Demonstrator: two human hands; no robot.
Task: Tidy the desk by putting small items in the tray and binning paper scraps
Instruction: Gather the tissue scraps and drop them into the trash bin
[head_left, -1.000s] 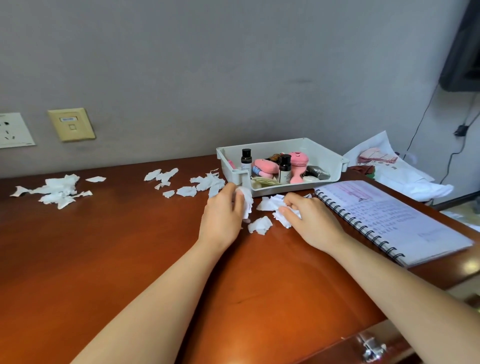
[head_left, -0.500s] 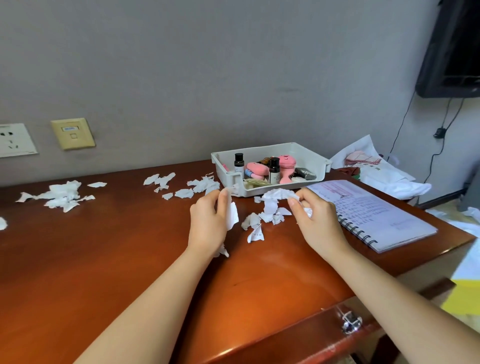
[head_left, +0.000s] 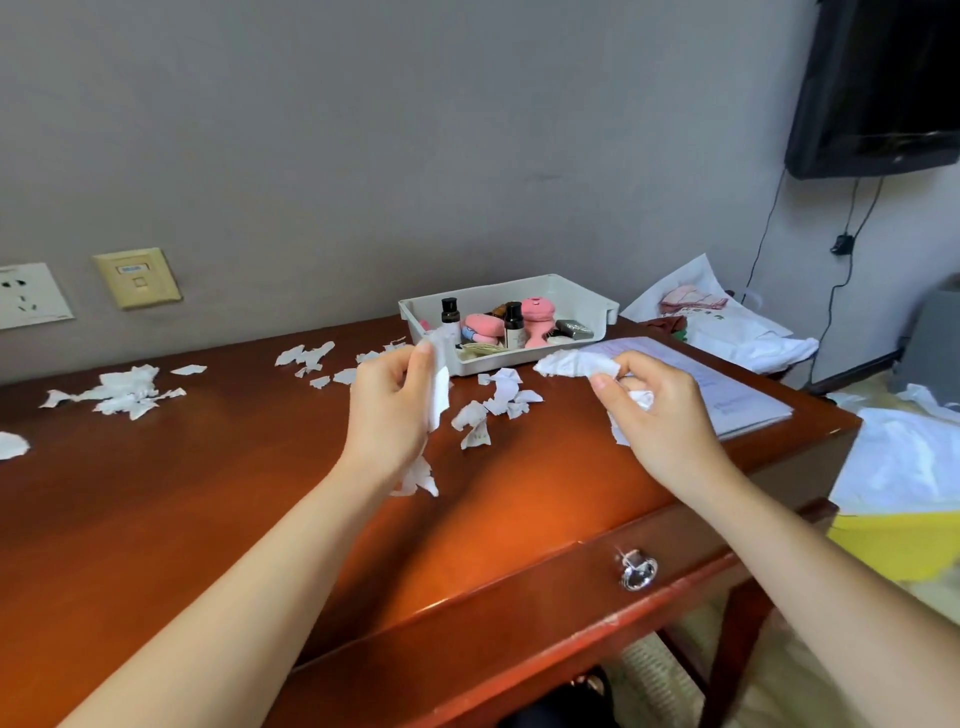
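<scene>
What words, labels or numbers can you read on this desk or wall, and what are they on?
None can be read.
Notebook: handwriting, too blurred.
Yellow wall plate: blue label, too blurred.
Bottles in the tray: labels too small.
White bag: print too blurred.

Nothing here is coming through clearly enough to read. Faint handwritten lines are showing on the open white spiral notebook at the right of the brown wooden worktop, and a small label is sitting on the yellowed wall plate at the far left, both too blurred to make out.
</scene>
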